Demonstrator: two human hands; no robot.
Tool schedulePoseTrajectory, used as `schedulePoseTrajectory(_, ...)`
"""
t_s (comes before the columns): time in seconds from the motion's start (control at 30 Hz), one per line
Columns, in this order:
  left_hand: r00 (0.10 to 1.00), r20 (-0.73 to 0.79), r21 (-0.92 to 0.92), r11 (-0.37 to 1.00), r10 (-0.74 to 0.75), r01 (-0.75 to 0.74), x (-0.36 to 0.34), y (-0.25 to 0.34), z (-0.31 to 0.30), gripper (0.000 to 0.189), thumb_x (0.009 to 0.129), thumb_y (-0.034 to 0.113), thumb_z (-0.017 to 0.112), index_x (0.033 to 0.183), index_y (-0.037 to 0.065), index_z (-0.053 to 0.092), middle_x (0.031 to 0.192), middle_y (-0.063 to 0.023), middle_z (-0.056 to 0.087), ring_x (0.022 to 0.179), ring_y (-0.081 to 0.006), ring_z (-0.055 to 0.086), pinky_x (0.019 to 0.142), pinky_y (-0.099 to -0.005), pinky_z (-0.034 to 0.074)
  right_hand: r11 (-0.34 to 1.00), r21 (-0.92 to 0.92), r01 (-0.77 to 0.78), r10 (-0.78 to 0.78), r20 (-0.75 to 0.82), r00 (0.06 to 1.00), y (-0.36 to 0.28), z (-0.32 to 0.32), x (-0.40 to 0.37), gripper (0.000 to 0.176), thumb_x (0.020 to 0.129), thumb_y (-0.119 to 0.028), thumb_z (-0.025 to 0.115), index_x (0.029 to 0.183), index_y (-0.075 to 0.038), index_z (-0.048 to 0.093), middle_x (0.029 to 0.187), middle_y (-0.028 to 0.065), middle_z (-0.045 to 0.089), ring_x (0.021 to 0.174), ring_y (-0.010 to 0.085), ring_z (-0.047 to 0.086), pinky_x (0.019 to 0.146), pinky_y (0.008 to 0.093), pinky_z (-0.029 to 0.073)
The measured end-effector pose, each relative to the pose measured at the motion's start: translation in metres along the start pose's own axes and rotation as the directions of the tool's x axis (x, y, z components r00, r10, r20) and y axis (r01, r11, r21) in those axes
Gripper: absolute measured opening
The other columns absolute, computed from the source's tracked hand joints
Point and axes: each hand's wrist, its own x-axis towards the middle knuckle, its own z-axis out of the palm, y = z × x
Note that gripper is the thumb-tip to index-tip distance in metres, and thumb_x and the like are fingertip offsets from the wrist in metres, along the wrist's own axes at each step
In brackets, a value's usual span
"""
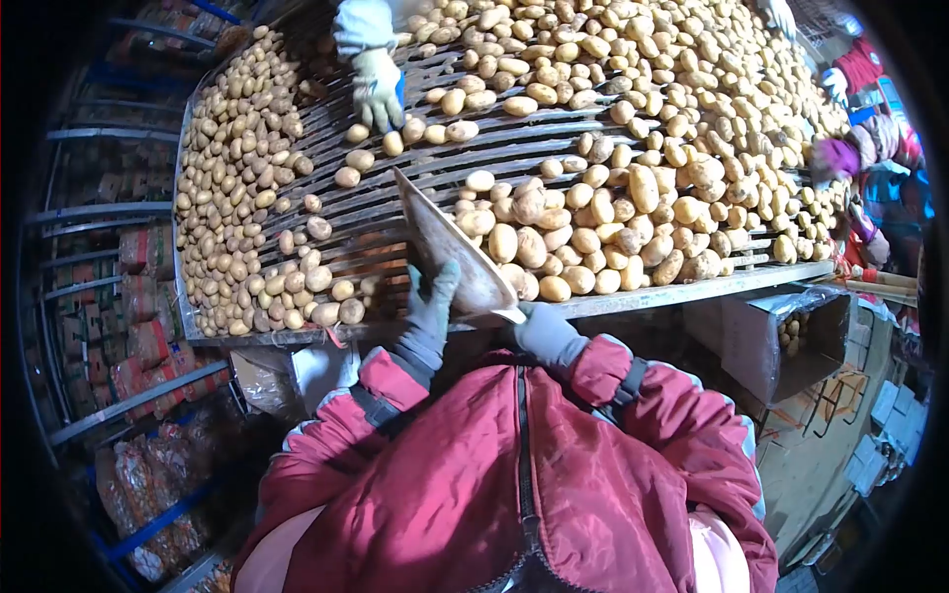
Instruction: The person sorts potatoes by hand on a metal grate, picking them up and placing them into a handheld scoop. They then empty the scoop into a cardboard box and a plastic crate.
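A flat, dirty board [453,247], roughly triangular with a pale edge, stands tilted on the slatted table [336,237] between loose potatoes [563,237]. My right hand [550,334], in a grey glove, is closed on its near corner at the table's front edge. Against the board's left face rests my left hand [433,301], also gloved, its thumb and fingers spread apart. Larger potatoes lie close along the board's right side. To its left, bare slats show, with a few potatoes on them.
Across the table, another person's gloved hand [378,91] reaches among the potatoes. Other workers' hands, including a purple glove [835,158], are at the right edge. An open carton [776,341] stands below the table at right. Metal racks [109,212] with sacks line the left.
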Motion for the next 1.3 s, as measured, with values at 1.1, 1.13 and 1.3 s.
schedulePoseTrajectory(1.1,0.967,-0.203,0.023,0.988,0.153,-0.152,0.07,0.015,-0.041,0.035,0.097,0.035,0.07,0.118,0.007,0.07,0.102,0.0028,0.067,0.09,-0.0076,0.059,0.082,-0.0258,0.051,0.971,-0.024,0.236,-0.237,-0.14,0.961,-0.053,-0.085,0.054,0.028,0.089,-0.026,0.073,0.107,-0.005,0.075,0.076,0.004,0.07,0.062,0.0094,0.06,0.056,0.0296,0.047)
schedulePoseTrajectory(1.13,0.935,-0.18,0.188,0.944,0.306,-0.273,0.084,-0.012,-0.085,0.036,0.098,0.034,0.068,0.121,0.007,0.069,0.103,0.0027,0.067,0.091,-0.0083,0.059,0.082,-0.0265,0.051,0.908,-0.198,0.37,-0.38,-0.011,0.925,-0.024,-0.07,0.091,0.03,0.089,-0.027,0.074,0.107,-0.004,0.074,0.07,0.0021,0.066,0.054,0.0094,0.056,0.049,0.0289,0.042)
schedulePoseTrajectory(1.3,0.918,-0.219,0.116,0.943,0.33,-0.311,0.081,-0.001,-0.169,0.034,0.102,0.024,0.062,0.132,0.008,0.065,0.12,-0.0013,0.065,0.102,-0.0131,0.062,0.09,-0.0305,0.052,0.961,0.252,0.114,-0.078,-0.149,0.986,-0.066,-0.043,0.083,0.02,0.086,-0.02,0.075,0.1,-0.004,0.074,0.066,-0.0017,0.06,0.045,0.0082,0.047,0.041,0.0272,0.034)
